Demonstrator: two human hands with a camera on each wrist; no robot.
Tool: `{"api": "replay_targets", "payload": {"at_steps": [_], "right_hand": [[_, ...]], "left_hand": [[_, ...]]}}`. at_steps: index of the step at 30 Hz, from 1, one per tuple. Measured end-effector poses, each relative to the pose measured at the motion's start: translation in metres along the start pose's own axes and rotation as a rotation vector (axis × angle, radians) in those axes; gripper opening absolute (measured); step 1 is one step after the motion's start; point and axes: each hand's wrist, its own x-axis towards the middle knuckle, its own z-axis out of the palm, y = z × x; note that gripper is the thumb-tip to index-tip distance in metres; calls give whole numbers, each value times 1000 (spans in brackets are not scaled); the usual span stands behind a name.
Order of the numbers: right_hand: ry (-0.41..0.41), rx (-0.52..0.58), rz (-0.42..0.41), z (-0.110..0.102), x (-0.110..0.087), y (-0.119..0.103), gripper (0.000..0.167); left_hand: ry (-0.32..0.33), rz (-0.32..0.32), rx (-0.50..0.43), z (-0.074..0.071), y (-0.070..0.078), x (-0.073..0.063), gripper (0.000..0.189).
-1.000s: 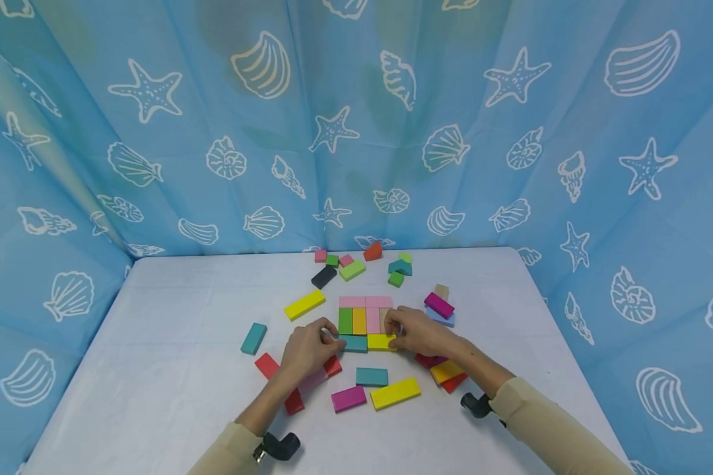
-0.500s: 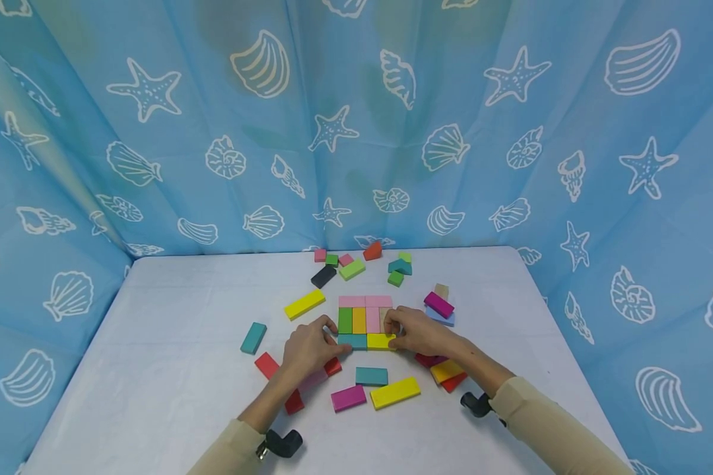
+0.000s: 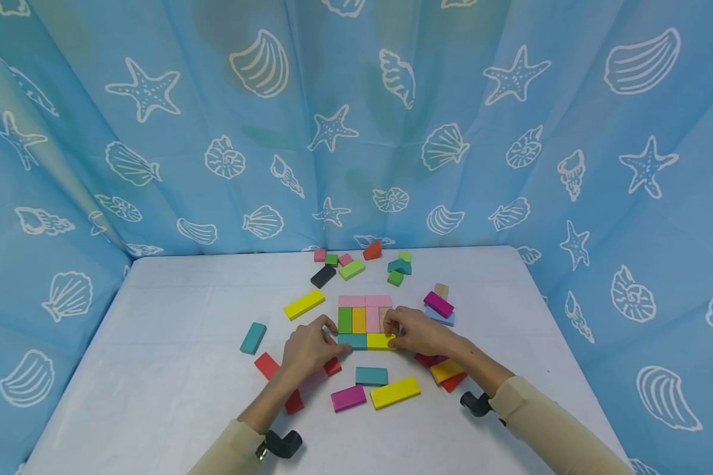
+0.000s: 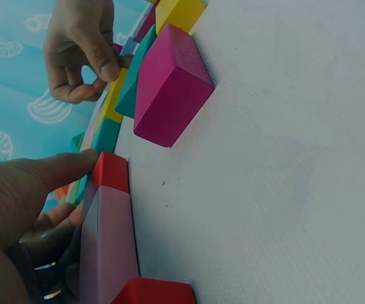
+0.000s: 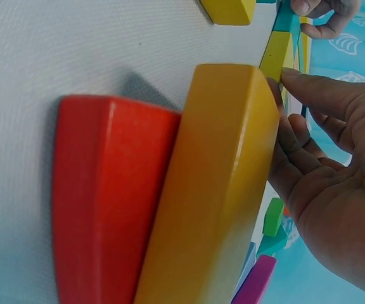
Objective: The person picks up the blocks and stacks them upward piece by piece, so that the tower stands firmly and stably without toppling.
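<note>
In the head view several coloured blocks lie flat and close together as a panel: two pink blocks (image 3: 365, 301) on top, then a green block (image 3: 345, 320), an orange block (image 3: 359, 320), a pink upright and a wooden one. Along the near edge lie a teal block (image 3: 356, 342) and a yellow block (image 3: 380, 341), end to end. My left hand (image 3: 309, 346) grips the teal block's left end, thumb along its near side. At the other end my right hand (image 3: 420, 332) holds the yellow block between thumb and fingers; its fingers partly cover the wooden block.
Nearer me lie a loose teal block (image 3: 372, 377), a magenta block (image 3: 348, 399) and a long yellow block (image 3: 395, 393). Red blocks (image 3: 267, 365) lie under my left forearm, an orange block (image 5: 208, 183) and red block (image 5: 113, 196) by my right wrist. Small blocks (image 3: 352, 270) sit at the back.
My left thumb has shifted slightly right and down along the teal block. My right hand and the other blocks stay where they were.
</note>
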Motion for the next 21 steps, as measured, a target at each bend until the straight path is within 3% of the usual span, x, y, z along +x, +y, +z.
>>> {"api": "replay_targets", "payload": {"at_steps": [6,11,18,21], "right_hand": [[-12,35,-6,-8,-1,2,24],[29,75,-12,-39,-7,13,21],[186,33,34,-81,-8,54,31],[192,-9,76,-86,-8,71,38]], "left_hand": [[-6,6,-6,-2,-1,0,44],[-19,21,-16,-3,-4,1,43],[-31,54,-47,-6,-10,2,41],[-49,60,-53,-7,-11,2,43]]}}
